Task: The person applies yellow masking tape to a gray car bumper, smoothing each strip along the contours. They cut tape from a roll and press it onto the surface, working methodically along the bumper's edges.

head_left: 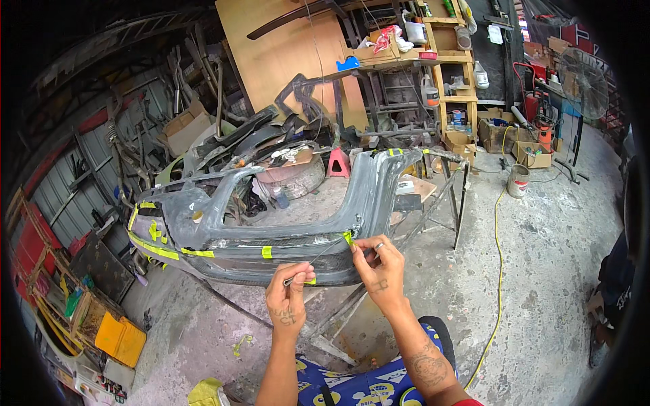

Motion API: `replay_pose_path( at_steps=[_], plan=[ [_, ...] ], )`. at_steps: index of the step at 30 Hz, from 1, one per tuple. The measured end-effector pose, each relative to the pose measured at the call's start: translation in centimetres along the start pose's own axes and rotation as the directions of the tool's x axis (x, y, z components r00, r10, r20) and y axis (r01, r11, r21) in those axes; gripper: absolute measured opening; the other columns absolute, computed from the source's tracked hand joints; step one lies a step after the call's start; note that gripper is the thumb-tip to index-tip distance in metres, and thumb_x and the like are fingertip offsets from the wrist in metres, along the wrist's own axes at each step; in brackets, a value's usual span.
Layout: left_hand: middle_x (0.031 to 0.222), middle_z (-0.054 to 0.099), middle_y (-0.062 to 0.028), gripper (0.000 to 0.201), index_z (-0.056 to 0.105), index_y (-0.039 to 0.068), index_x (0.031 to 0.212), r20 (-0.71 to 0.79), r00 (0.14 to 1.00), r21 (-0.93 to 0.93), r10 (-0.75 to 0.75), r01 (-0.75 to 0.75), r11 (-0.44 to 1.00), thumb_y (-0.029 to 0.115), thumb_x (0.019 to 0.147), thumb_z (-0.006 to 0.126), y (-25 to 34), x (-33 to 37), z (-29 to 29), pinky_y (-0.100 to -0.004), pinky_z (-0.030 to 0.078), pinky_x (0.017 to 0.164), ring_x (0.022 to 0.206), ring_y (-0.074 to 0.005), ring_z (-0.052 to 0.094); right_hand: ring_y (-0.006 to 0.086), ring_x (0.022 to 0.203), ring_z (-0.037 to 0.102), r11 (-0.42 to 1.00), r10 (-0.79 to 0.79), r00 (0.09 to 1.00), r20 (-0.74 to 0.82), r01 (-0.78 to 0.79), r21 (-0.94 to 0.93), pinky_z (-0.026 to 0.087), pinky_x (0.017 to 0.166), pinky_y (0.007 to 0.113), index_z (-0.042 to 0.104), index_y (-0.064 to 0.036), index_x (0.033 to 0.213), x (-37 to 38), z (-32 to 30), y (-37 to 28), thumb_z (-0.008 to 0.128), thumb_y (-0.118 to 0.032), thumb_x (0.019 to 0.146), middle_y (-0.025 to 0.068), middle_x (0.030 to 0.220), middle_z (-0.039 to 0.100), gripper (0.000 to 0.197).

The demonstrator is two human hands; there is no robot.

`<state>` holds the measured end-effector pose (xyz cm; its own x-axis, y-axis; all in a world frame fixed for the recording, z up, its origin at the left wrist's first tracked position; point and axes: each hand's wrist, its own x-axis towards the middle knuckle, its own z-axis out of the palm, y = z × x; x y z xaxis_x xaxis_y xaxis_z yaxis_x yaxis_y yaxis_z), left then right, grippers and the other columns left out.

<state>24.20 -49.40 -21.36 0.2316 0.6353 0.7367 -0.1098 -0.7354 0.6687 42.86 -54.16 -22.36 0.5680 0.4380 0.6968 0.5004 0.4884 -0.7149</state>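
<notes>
A grey car bumper (284, 233) lies across a stand before me, with pieces of yellow-green tape stuck along it. My right hand (380, 271) is closed, its thumb and forefinger pinching a short piece of yellow-green tape (349, 238) at the bumper's upper edge. To its left, my left hand (287, 298) is closed around a slim dark metallic tool (289, 281), whose exact kind does not show. A thin dark line runs from near that hand toward the tape. Beside the left fingertips another bit of tape (311, 280) shows.
Under the bumper stands a metal frame (440, 203). A yellow cable (500, 271) runs along the concrete floor at right, near a paint can (518, 181). Scrap parts pile up behind, by a pink stool (338, 162). Another person (613, 271) is at the right edge.
</notes>
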Motion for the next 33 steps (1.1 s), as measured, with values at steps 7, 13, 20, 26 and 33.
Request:
replay_pose_path(
  at_steps=[7,13,20,26,33],
  plan=[
    [0.109,0.07,-0.0138,0.019,0.068,-0.004,0.119,-0.039,0.999,-0.013,0.018,-0.018,1.0,0.01,0.109,0.061,-0.1,-0.5,-0.1,-0.0325,0.06,0.086,0.092,-0.0195,0.071,0.0154,0.065,0.057,1.0,-0.008,1.0,-0.007,0.008,0.015,0.048,0.059,0.03,0.077,-0.0015,0.099,0.0,0.1,-0.1,0.079,-0.003,0.089,0.0065,0.088,0.071,0.01],
    [0.108,0.07,-0.0134,0.021,0.069,-0.004,0.12,-0.06,0.998,-0.015,-0.015,0.014,1.0,0.012,0.11,0.061,-0.5,-0.5,0.3,-0.0321,0.06,0.086,0.092,-0.0189,0.071,0.0145,0.065,0.056,1.0,0.001,1.0,-0.011,0.0,0.015,0.047,0.058,0.029,0.077,-0.0015,0.099,0.1,0.1,0.0,0.079,-0.004,0.09,0.0064,0.087,0.07,0.009],
    [0.104,0.073,-0.0125,0.024,0.07,-0.004,0.119,-0.065,0.996,-0.026,-0.06,0.059,0.998,0.017,0.11,0.063,-0.1,1.3,0.0,-0.0316,0.058,0.086,0.091,-0.0188,0.072,0.0122,0.065,0.055,0.999,0.027,0.999,-0.025,-0.026,0.031,0.047,0.059,0.028,0.077,-0.0003,0.097,0.0,0.1,0.0,0.079,-0.005,0.091,0.0057,0.087,0.07,0.008],
    [0.102,0.074,-0.0124,0.024,0.07,-0.004,0.118,-0.034,0.997,-0.032,-0.064,0.063,0.997,0.018,0.11,0.063,0.1,2.8,-0.4,-0.032,0.058,0.085,0.089,-0.0189,0.071,0.013,0.066,0.056,0.999,0.032,0.999,-0.03,-0.031,0.037,0.047,0.06,0.028,0.077,-0.0004,0.097,0.0,0.1,-0.1,0.079,-0.005,0.09,0.0061,0.086,0.07,0.009],
    [0.102,0.074,-0.0129,0.026,0.069,-0.004,0.118,-0.042,0.994,-0.098,-0.097,0.092,0.991,0.02,0.11,0.064,0.0,2.3,-0.9,-0.0322,0.058,0.084,0.088,-0.0186,0.071,0.0148,0.066,0.057,0.999,0.035,0.999,-0.031,-0.034,0.028,0.048,0.06,0.03,0.077,-0.0012,0.097,0.0,0.0,-0.3,0.079,-0.005,0.089,0.0069,0.086,0.069,0.009]
  ],
)
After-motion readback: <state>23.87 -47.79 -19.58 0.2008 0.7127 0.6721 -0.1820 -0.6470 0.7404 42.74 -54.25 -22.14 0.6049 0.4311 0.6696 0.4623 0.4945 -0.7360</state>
